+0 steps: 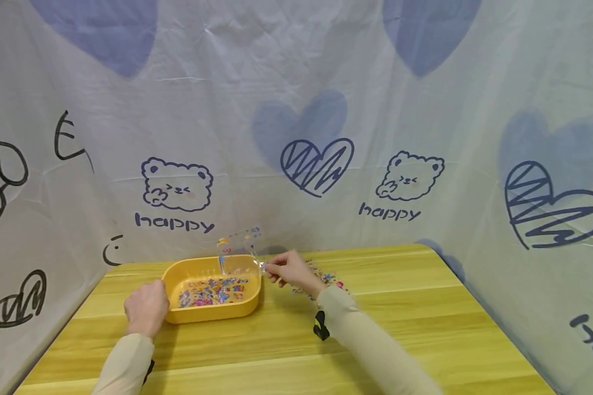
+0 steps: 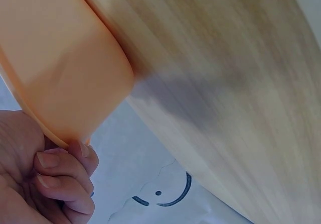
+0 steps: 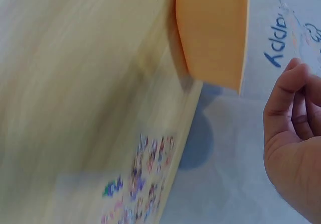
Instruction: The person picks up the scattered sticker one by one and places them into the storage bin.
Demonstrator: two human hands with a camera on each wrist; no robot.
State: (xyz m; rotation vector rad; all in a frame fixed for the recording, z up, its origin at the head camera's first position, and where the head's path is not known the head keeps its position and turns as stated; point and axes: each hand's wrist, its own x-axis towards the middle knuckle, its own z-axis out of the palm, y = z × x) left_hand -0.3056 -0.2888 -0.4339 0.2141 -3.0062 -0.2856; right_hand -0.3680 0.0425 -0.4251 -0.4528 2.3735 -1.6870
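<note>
Heart-print curtain (image 1: pixel 316 164), yellow tub (image 1: pixel 212 312), right wrist (image 1: pixel 317 286) before stickers (image 1: pixel 328 277)

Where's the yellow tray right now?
In the head view, the yellow tray is on the wood-patterned table, left of centre, below the left bear drawing, with the person's left grip at its left end.

yellow wood-grain table (image 1: pixel 425 307) | pale curtain (image 1: pixel 272 60) | blue hearts (image 1: pixel 106 33) | bear drawings (image 1: pixel 178 186)
</note>
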